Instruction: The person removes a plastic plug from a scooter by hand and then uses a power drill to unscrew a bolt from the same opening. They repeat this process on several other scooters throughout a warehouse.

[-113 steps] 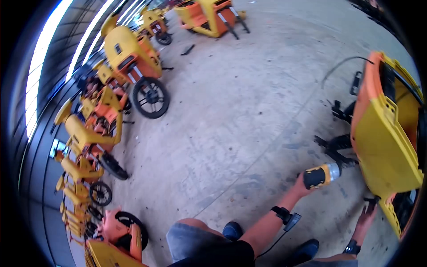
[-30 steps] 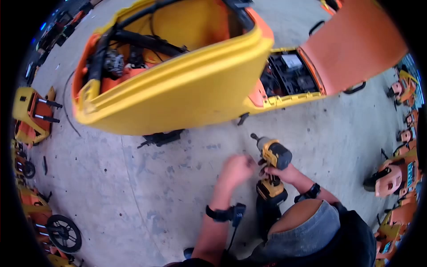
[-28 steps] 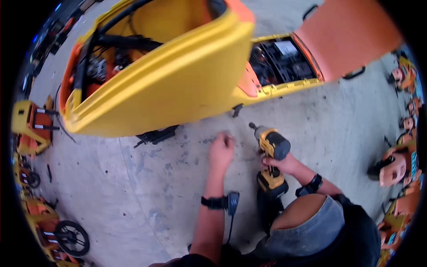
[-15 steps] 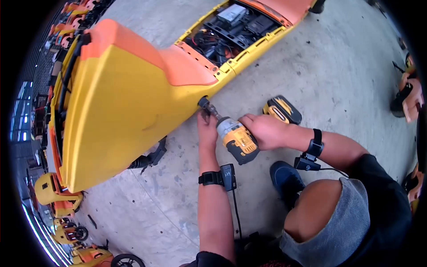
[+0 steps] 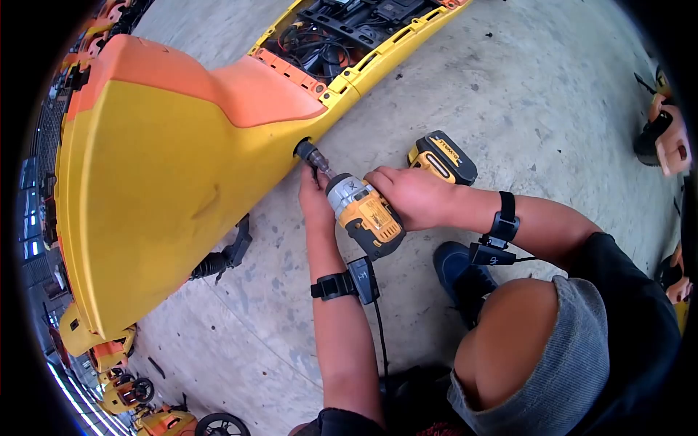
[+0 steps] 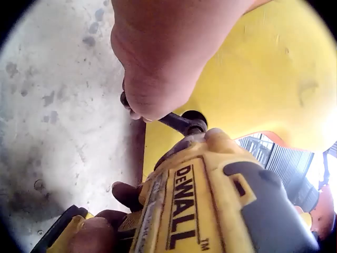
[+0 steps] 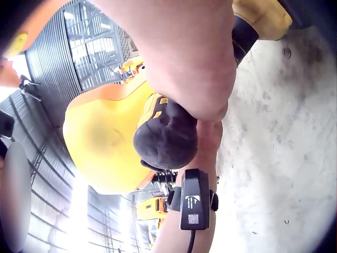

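Observation:
A yellow and black DeWalt impact driver is gripped by my right hand, and its battery pack shows beyond the wrist. The driver's socket meets a round hole in the side of an orange and yellow scooter body. My left hand holds the end of a dark metal arm, its fingers curled round it. That arm runs from the fingers to the hole, right in front of the driver's nose. In the right wrist view, the back of the driver shows beside my hand.
The scooter body lies on the concrete floor, its compartment uncovered with wiring inside. A black part juts out beneath it. My foot and bent knee are close behind the driver. Other scooters stand at both sides.
The driver has passed from my left hand to my right. It has moved from clear of the scooter up to the hole, and my left hand has taken hold of the metal arm.

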`<action>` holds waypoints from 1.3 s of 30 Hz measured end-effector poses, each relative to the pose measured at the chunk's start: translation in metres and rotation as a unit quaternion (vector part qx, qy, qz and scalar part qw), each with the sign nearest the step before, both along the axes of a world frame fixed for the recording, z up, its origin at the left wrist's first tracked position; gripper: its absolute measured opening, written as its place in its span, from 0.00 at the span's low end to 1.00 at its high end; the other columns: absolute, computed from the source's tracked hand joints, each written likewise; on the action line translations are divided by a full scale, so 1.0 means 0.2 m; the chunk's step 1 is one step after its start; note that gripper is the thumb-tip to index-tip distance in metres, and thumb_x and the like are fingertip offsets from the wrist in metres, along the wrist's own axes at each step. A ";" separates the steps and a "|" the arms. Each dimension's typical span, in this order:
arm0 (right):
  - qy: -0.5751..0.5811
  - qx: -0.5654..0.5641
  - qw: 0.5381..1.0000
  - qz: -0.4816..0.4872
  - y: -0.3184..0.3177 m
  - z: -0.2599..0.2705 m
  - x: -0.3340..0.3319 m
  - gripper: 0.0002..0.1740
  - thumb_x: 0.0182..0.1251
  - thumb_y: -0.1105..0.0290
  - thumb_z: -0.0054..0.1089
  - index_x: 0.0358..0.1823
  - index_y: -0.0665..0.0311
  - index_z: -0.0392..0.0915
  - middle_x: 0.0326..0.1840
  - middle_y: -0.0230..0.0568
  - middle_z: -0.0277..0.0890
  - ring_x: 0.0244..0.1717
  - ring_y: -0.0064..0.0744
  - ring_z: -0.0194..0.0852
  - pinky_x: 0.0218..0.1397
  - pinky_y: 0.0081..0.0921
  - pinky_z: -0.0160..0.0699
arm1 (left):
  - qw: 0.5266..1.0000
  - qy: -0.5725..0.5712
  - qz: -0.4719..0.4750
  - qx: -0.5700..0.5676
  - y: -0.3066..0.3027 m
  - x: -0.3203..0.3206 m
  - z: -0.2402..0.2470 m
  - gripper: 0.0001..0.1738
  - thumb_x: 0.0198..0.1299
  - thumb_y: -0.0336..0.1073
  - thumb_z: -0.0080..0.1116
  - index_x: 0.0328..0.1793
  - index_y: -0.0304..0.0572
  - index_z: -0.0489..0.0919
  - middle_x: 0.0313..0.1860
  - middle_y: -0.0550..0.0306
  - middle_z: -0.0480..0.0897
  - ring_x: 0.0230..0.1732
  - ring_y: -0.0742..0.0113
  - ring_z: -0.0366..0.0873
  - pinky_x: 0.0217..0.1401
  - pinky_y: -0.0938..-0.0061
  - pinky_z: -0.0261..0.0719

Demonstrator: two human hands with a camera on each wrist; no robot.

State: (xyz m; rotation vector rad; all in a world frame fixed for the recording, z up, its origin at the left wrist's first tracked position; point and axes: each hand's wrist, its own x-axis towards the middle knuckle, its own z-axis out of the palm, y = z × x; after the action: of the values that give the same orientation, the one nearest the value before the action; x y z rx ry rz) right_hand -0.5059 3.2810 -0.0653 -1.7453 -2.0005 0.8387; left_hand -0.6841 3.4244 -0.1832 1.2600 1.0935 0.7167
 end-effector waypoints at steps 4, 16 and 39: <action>-0.018 0.022 1.000 0.011 0.01 0.01 -0.01 0.40 0.46 0.69 0.72 0.61 0.70 0.64 0.52 0.54 0.73 0.47 0.54 0.79 0.50 0.40 0.81 | 0.998 -0.024 0.031 -0.048 -0.04 0.04 0.15 0.14 0.74 0.36 0.39 0.50 0.38 0.77 0.40 0.61 0.76 0.39 0.76 0.73 0.43 0.78 0.74; -0.048 0.026 0.998 0.028 0.03 -0.05 0.01 0.32 0.45 0.73 0.70 0.53 0.72 0.68 0.46 0.54 0.75 0.49 0.52 0.78 0.51 0.39 0.80 | 0.960 0.216 -0.032 0.177 -0.04 0.00 0.17 0.16 0.68 0.33 0.51 0.61 0.41 0.75 0.47 0.40 0.83 0.48 0.43 0.83 0.48 0.60 0.78; -0.049 0.096 0.993 0.057 0.05 0.00 0.08 0.20 0.47 0.68 0.68 0.40 0.71 0.73 0.38 0.54 0.77 0.44 0.54 0.79 0.51 0.39 0.80 | 0.958 0.221 -0.018 0.181 -0.05 0.00 0.18 0.18 0.67 0.30 0.50 0.63 0.42 0.73 0.50 0.41 0.83 0.51 0.43 0.81 0.52 0.57 0.78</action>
State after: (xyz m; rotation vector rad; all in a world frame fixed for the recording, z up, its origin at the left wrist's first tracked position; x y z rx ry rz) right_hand -0.4893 3.2902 -0.0659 -1.6063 -2.1830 0.5811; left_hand -0.6843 3.4149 -0.1471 1.8106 1.3327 0.6396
